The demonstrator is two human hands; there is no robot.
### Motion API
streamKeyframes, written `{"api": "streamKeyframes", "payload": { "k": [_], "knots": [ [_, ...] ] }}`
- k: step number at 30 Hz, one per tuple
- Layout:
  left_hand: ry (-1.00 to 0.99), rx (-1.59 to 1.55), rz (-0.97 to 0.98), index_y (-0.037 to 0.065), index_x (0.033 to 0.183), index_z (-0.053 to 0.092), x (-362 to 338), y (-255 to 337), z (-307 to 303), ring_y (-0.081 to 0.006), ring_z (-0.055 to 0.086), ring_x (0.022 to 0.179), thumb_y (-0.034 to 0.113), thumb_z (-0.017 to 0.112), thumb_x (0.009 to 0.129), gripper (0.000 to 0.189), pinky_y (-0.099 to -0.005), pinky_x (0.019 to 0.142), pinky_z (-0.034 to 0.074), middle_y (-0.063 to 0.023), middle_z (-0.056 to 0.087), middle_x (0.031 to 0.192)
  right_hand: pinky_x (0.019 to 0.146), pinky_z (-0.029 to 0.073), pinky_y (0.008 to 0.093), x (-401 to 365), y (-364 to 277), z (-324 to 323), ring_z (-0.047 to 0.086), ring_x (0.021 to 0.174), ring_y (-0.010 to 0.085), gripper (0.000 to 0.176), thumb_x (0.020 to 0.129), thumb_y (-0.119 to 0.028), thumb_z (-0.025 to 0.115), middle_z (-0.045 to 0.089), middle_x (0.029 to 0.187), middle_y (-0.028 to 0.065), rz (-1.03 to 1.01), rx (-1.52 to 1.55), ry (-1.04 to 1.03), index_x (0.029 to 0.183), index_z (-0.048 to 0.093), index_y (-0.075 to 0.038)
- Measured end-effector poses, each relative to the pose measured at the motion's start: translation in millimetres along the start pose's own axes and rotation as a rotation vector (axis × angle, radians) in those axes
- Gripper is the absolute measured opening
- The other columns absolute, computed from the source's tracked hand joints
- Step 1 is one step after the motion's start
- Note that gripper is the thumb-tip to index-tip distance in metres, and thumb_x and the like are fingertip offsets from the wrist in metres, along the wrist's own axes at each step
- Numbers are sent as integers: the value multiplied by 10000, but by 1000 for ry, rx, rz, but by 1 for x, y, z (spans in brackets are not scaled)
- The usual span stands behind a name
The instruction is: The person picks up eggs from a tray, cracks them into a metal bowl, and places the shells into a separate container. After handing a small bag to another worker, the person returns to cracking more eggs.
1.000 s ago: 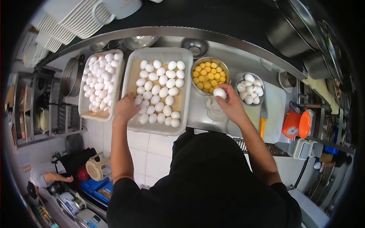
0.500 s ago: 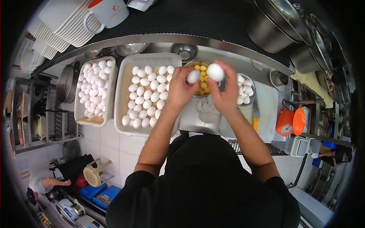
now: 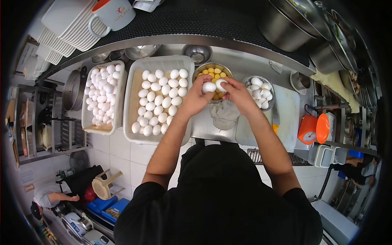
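Observation:
My left hand (image 3: 196, 99) grips a white egg (image 3: 208, 87) between thumb and fingers. Close beside it, my right hand (image 3: 240, 97) pinches another white egg (image 3: 221, 85), and the two eggs are side by side. Both are over the near part of a round metal bowl (image 3: 229, 72), where several yellow yolks (image 3: 211, 71) show. Right of my right hand stands a bowl heaped with white eggshells (image 3: 261, 93). To the left, a white plastic crate (image 3: 132, 77) holds many whole eggs in rows. A crumpled grey cloth (image 3: 224, 116) lies on the counter below my hands.
A second bin (image 3: 118, 102) piled with eggs stands further left. On the right are a cutting board (image 3: 286, 122), a knife (image 3: 275, 113) and an orange scale (image 3: 307, 130). A shelf edge (image 3: 183, 39) runs above the counter. Another person (image 3: 51, 194) is at lower left.
Both hands have come down and closer together, bringing the two eggs side by side. The right hand moved left and lower. More of the yolk bowl's far rim now shows.

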State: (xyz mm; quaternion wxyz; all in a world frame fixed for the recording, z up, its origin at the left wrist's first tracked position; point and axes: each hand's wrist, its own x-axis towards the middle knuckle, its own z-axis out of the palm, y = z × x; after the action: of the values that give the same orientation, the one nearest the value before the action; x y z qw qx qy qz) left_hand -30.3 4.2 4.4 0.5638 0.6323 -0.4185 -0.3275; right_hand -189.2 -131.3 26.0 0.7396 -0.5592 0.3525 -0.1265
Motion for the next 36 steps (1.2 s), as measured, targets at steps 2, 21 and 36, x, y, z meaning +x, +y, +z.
{"api": "streamKeyframes", "payload": {
  "k": [2, 21, 36],
  "knots": [
    [-62, -100, -42, 49, 1425, 562, 1, -3, -2, -126, 636, 1001, 8, 714, 904, 544, -256, 888, 528, -33, 642, 1217, 718, 547, 253, -4, -6, 5, 614, 828, 89, 348, 1074, -266, 684, 693, 1088, 42, 61, 69, -7, 1323, 666, -23],
    [51, -224, -354, 42, 1220, 765, 1, 1, -7, -72, 685, 837, 223, 882, 930, 361, -222, 691, 557, -23, 763, 991, 785, 603, 306, 6, 17, 10, 701, 988, 140, 395, 1011, -125, 726, 690, 1332, 110, -164, -105, 0, 1384, 631, -39],
    [236, -66, -257, -2, 1206, 754, 3, -13, 10, -83, 695, 735, 184, 825, 952, 323, -234, 616, 572, -42, 767, 922, 793, 607, 348, 11, 9, 25, 750, 829, 192, 362, 927, -145, 735, 791, 1009, 124, -302, -568, 185, 1279, 714, -61]
  ]
}}
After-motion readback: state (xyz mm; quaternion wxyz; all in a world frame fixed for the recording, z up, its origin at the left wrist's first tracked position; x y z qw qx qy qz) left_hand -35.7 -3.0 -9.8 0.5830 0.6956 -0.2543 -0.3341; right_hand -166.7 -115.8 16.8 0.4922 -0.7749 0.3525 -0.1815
